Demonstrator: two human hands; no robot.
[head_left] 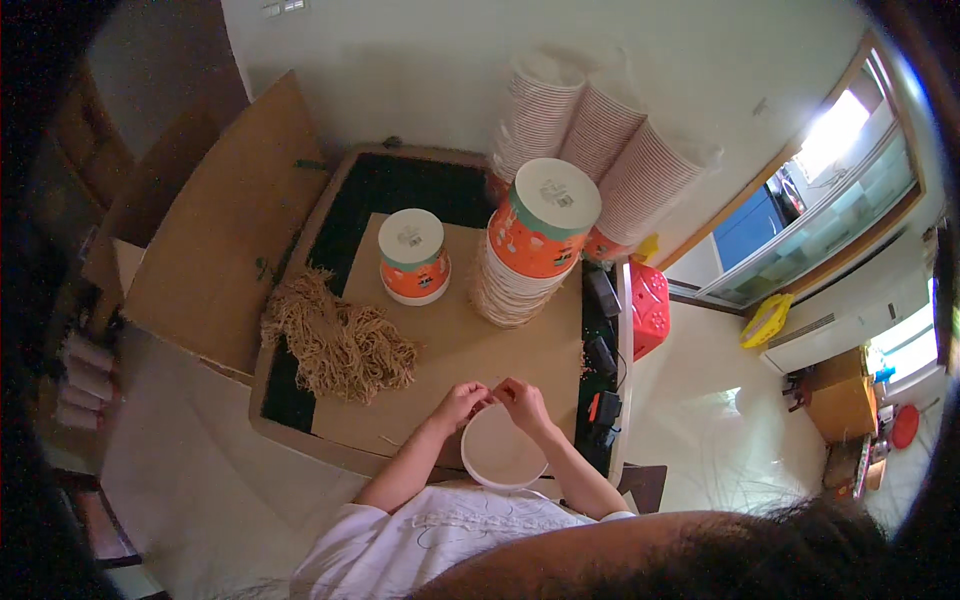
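Note:
A white paper bucket [505, 450], its open mouth up, stands against my body at the near edge of the table. At its far rim my left hand [462, 406] and my right hand [523, 404] nearly meet, fingertips pinched together. What the fingertips hold is too small to make out. To the left lies a heap of brown twisted paper cords [340, 340]. Beyond it an orange and green paper bucket [413, 255] sits upside down. A taller stack of upturned buckets [543, 235] stands to its right, with cords showing around its lower part.
Cardboard [470, 355] covers part of the dark green tabletop. Plastic-wrapped stacks of white buckets [645, 180] lean by the wall. A large cardboard box [225, 220] stands left. Black devices [602, 355] line the right edge, beside a red plastic stool [648, 310].

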